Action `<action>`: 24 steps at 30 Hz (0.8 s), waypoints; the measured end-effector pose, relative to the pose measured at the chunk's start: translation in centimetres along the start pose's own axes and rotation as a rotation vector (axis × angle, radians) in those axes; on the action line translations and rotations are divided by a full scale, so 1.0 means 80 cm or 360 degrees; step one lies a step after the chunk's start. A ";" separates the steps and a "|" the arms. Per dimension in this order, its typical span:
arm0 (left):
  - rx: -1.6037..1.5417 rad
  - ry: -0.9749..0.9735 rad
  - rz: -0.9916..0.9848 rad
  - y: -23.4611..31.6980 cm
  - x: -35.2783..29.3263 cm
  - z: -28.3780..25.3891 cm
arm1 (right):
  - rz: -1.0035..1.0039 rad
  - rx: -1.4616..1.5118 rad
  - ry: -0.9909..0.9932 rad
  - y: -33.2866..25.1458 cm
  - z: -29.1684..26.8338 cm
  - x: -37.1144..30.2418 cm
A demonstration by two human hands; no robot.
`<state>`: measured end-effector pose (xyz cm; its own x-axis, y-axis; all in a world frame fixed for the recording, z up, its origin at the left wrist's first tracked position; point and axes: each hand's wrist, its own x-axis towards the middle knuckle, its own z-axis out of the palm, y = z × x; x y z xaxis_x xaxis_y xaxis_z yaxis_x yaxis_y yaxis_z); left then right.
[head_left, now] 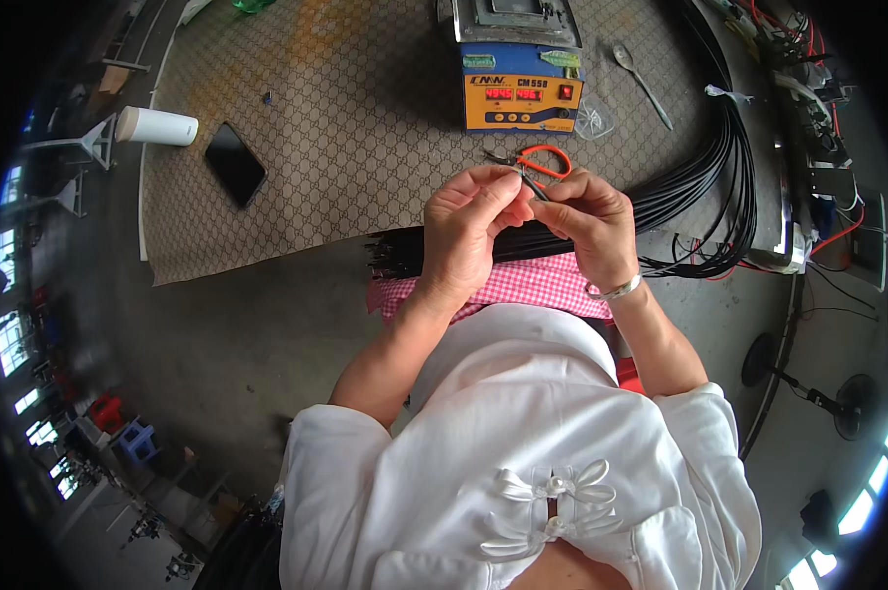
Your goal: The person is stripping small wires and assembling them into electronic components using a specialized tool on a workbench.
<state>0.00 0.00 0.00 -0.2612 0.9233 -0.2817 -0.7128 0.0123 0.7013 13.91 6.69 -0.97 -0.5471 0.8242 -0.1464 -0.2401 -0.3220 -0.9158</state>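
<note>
Close together at the table's near edge, both of my hands are closed in a pinch on a thin black cable. My left hand has thumb and fingertips at one end of the visible piece. On the other end, the fingers of my right hand are pressed together, with a bracelet at that wrist. Just beyond my fingertips lies a pair of orange-handled snips, partly hidden. A thick bundle of black cables runs under my hands across my lap, its cut ends showing at the left.
A blue and yellow box with red displays stands at the back, a metal tray on top. Right of it are a clear plastic piece and a spoon. A black phone and white cup are on the left of the patterned tabletop.
</note>
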 end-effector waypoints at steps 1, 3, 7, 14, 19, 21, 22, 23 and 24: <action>0.0031 0.0010 0.0010 0.001 0.000 0.001 | 0.0001 -0.0005 0.0009 -0.001 0.001 0.000; 0.0085 0.0036 0.0056 0.001 -0.001 0.002 | -0.0004 -0.0015 0.0024 0.000 0.002 -0.001; -0.0022 0.0102 0.0134 -0.004 0.000 0.008 | -0.0095 -0.0011 0.0067 0.004 0.007 0.000; -0.0383 0.0115 0.0050 -0.019 0.003 0.013 | -0.0096 0.0033 0.0147 0.009 0.009 0.000; -0.0302 0.0171 0.0044 -0.020 0.005 0.015 | -0.0019 0.0118 0.0176 0.013 0.006 0.000; -0.0420 0.0158 -0.0047 -0.018 0.006 0.014 | -0.0005 0.0127 0.0180 0.012 0.007 0.000; -0.0486 0.0157 -0.0099 -0.018 0.006 0.013 | -0.0008 0.0137 0.0180 0.011 0.009 0.000; -0.0553 0.0156 -0.0150 -0.017 0.007 0.012 | -0.0010 0.0147 0.0179 0.010 0.010 0.000; -0.0570 0.0136 -0.0173 -0.016 0.007 0.010 | 0.0008 0.0143 0.0157 0.010 0.009 0.001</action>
<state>1.28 0.79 -0.57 -0.2138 0.8885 -0.4059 -0.9178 -0.0404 0.3950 13.13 6.15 -1.48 -0.4682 0.8628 -0.1910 -0.3107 -0.3631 -0.8784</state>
